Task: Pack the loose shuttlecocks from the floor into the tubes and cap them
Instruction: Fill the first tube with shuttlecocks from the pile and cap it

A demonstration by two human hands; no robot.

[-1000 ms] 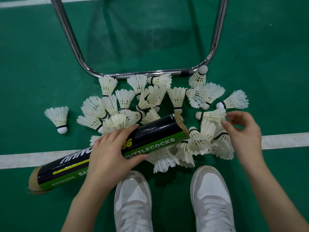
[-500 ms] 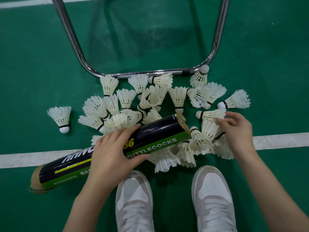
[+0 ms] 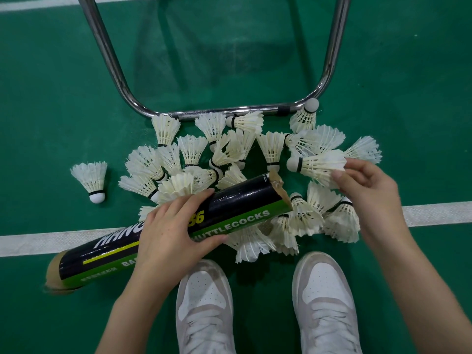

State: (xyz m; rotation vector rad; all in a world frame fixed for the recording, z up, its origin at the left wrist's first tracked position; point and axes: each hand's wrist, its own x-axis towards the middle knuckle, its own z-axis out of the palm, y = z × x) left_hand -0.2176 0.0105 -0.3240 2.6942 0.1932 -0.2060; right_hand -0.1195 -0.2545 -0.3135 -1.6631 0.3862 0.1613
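A long black-and-green cardboard shuttlecock tube (image 3: pixel 176 233) is gripped mid-length by the left hand (image 3: pixel 173 233), fingers and thumb curled round the barrel. The tube is held low over the green court floor (image 3: pixel 51 98), open mouth aimed at about 2 o'clock, far end at 8 o'clock. The mouth's cardboard rim looks torn; no cap can be seen.

One white feather shuttlecock with a black-banded cork (image 3: pixel 316 164) is pinched by its feather skirt in the right hand (image 3: pixel 367 192), cork pointing to 9 o'clock. It is held just beyond the tube mouth, at roughly 1 o'clock from it, not yet inserted.

The heap of loose white shuttlecocks (image 3: pixel 224 154) is spread from 10 to 3 o'clock around the tube mouth, some under the barrel. A single stray shuttlecock (image 3: pixel 92 180) lies apart at 9 o'clock. A chrome tubular frame (image 3: pixel 219 112) borders the heap at 12 o'clock.

Handling, judged: very light, feathers brittle and easily bent or crushed. A light pinch at the skirt is adequate for steering; cork-first entry is advised so feathers are folded inward, not snagged on the torn rim. The tube is stiff but dentable; a mid-barrel hold suits.
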